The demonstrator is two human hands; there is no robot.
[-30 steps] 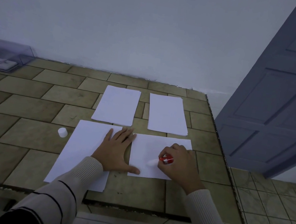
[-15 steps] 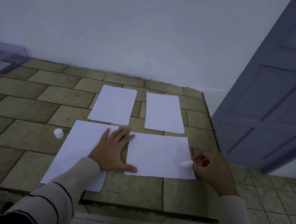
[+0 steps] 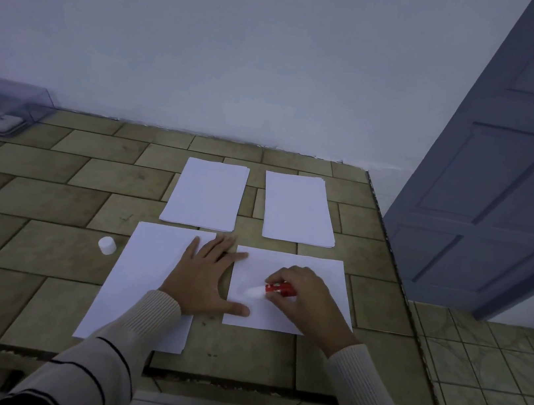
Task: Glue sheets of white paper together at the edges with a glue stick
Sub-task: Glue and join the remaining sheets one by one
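Spreading glue looks like the step in hand. The right hand (image 3: 310, 299) has its fingers curled round the red glue stick (image 3: 275, 288), with the white tip aimed left and seemingly touching the near right sheet (image 3: 318, 265), a bit in from its left edge. The left hand (image 3: 206, 276) lies flat with fingers spread and holds nothing, palm on the left sheet (image 3: 144, 270), thumb pinning the right one. The cap (image 3: 107, 245) sits off to the left. Next, I'd guess: run the tip along that edge, then lap the sheets squarely.
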